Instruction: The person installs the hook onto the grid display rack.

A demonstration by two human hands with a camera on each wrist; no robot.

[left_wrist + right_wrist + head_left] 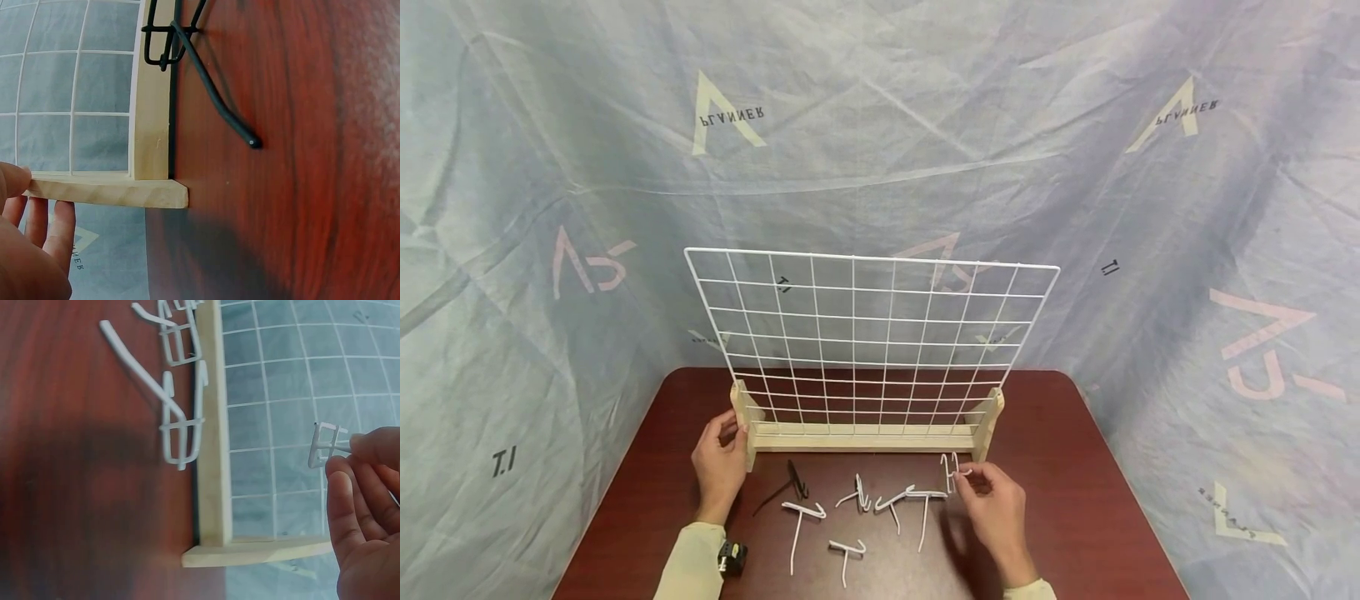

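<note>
White hook, lower right in the head view, is pinched by the right hand; though the wooden stand is gripped by the left hand, the grid might be tipped by hard pushing.

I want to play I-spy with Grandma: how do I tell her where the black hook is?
Find the white wire grid in its wooden base on the table. Just in front of the base, near the person's left hand, is the black hook. It's the only black one; the other hooks are white.
</note>
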